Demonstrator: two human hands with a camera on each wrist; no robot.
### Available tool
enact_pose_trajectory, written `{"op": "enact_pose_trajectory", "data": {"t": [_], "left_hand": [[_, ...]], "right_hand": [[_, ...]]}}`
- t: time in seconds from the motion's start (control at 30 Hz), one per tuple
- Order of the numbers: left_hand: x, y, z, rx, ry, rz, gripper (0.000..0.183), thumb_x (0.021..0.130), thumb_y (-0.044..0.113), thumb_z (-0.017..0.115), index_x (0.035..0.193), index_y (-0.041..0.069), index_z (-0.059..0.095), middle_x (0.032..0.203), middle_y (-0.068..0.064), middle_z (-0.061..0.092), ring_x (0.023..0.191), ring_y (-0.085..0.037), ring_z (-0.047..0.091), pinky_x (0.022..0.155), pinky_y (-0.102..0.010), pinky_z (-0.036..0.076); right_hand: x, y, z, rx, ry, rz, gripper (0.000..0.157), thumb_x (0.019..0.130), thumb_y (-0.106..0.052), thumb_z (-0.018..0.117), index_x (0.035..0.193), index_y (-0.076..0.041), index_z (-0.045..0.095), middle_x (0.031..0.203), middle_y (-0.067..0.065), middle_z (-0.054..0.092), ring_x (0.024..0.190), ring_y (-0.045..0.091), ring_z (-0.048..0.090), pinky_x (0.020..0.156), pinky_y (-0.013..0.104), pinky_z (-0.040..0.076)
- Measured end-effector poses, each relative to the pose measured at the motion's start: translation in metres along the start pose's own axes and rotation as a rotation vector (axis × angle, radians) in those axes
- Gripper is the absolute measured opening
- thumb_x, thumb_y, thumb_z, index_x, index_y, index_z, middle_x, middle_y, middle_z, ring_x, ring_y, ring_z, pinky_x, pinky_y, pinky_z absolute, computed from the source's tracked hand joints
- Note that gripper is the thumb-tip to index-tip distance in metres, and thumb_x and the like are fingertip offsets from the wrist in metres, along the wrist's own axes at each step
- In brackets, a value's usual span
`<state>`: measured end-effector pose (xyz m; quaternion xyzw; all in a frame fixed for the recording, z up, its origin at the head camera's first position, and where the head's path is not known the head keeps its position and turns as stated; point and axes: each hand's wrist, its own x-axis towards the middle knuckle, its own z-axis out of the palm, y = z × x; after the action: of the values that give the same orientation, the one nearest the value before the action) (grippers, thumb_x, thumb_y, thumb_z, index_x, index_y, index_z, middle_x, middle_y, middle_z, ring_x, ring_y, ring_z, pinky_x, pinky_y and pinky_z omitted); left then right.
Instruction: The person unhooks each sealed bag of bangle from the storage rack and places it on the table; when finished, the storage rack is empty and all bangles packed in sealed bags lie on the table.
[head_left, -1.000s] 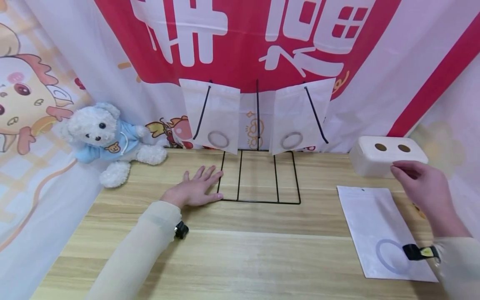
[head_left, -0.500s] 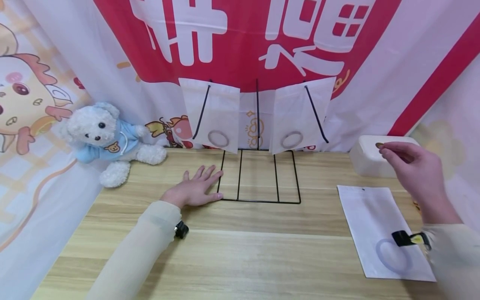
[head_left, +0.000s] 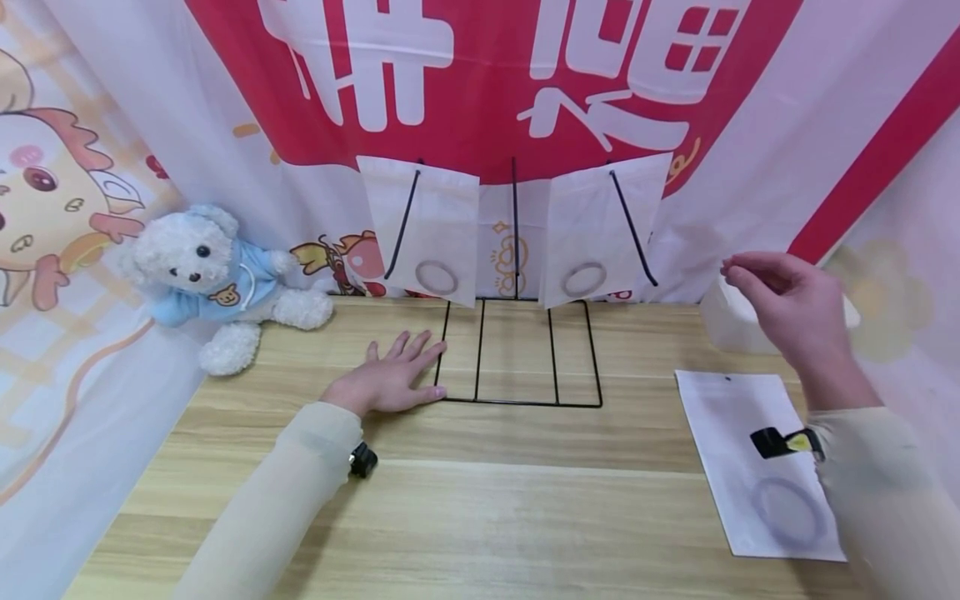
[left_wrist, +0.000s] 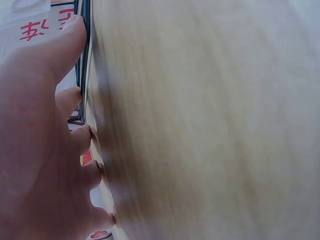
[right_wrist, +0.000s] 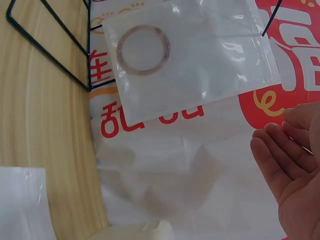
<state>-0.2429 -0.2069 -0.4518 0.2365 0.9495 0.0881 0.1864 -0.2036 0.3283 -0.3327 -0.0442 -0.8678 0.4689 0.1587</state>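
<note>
A black wire display rack point(head_left: 517, 403) stands on the table, with my left hand point(head_left: 386, 379) spread beside it. The fingertips and thumb rest right at its left base wire. Two white translucent pouches hang on the rack's prongs: a left pouch point(head_left: 435, 221) and a right pouch point(head_left: 592, 225). Each has a ring-shaped bangle inside. My right hand point(head_left: 795, 308) is raised over the white box, thumb and index finger close together. In the right wrist view its fingers point(right_wrist: 282, 155) are loosely bent, nothing visible between them, close to the hanging pouch point(right_wrist: 200, 70).
A third pouch point(head_left: 738, 433) with a bangle lies flat at the table's right. The white box point(head_left: 723, 321) behind it is partly covered by my right hand. A white teddy bear point(head_left: 195, 258) in a blue hoodie sits at left. A printed curtain point(head_left: 487, 100) backs the table.
My right hand has moved left and farther back, from the right side of the white box to over it, covering its holes. The left hand, rack and pouches have stayed put.
</note>
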Motion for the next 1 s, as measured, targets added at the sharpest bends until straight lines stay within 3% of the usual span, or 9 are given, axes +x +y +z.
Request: {"op": "enact_pose_trajectory", "data": {"t": [0.13,0.5,1.0], "left_hand": [[0.0,0.0,0.0,-0.001,-0.003,0.0,0.089,0.106,0.072,0.045,0.176,0.029,0.01,0.184,-0.012,-0.001,0.168,-0.048,-0.003,0.123,-0.086,-0.006],[-0.001,0.0,0.0,-0.002,0.0,0.004,0.088,0.107,0.072,0.045,0.176,0.029,0.01,0.184,-0.012,-0.001,0.168,-0.048,-0.002,0.123,-0.086,-0.005],[-0.001,0.001,0.0,0.005,-0.002,-0.003,0.088,0.107,0.071,0.045,0.176,0.029,0.01,0.184,-0.011,-0.001,0.169,-0.047,-0.002,0.123,-0.087,-0.003]], "right_hand": [[0.011,-0.006,0.01,0.054,0.006,-0.014,0.043,0.104,-0.039,0.073,0.141,-0.017,0.073,0.112,-0.023,0.074,0.101,-0.009,0.07,0.083,0.0,0.052],[0.047,-0.033,0.031,0.027,0.033,-0.029,0.045,0.102,-0.047,0.072,0.14,-0.023,0.074,0.128,-0.007,0.077,0.108,-0.001,0.068,0.091,0.007,0.055],[0.09,-0.061,0.051,0.032,-0.009,0.04,0.054,0.101,-0.053,0.072,0.148,-0.029,0.065,0.151,0.0,0.064,0.121,0.01,0.06,0.108,0.025,0.057]]}}
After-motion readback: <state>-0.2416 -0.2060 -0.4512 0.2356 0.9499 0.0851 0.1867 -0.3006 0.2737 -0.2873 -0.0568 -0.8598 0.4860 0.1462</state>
